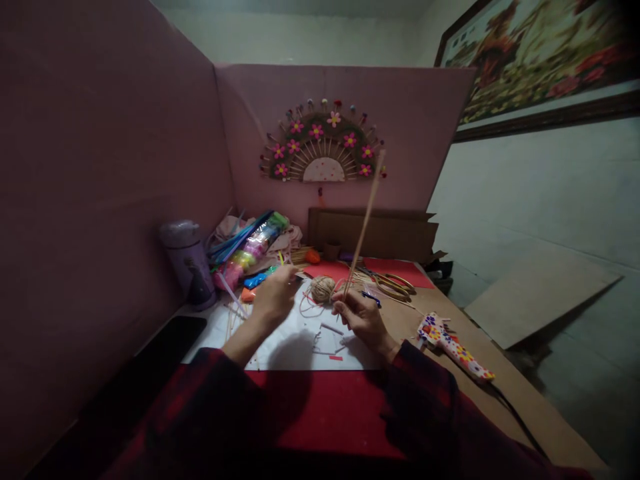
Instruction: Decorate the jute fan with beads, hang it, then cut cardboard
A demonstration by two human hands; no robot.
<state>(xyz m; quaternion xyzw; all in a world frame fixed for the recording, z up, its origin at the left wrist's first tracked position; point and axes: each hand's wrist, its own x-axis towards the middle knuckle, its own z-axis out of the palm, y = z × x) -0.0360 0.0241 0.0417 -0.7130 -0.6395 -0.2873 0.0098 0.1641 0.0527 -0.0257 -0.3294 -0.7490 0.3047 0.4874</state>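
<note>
My right hand [361,319] grips the lower end of a long thin wooden stick [365,223] that rises tilted up and to the right. My left hand [274,295] hovers over a white sheet [295,343], fingers curled near a small yellow-green piece that I cannot make out clearly. A ball of twine [323,289] lies between the two hands with loose strands around it. Small cut scraps of stick and paper lie on the sheet under my hands.
A patterned glue gun [453,347] with a black cord lies at the right. Scissors [393,285] rest on red felt [395,270] beyond. A purple bottle [189,263], a bag of colourful pieces [250,250] and a black phone [167,340] stand left. A flowered fan [323,150] hangs on the pink board.
</note>
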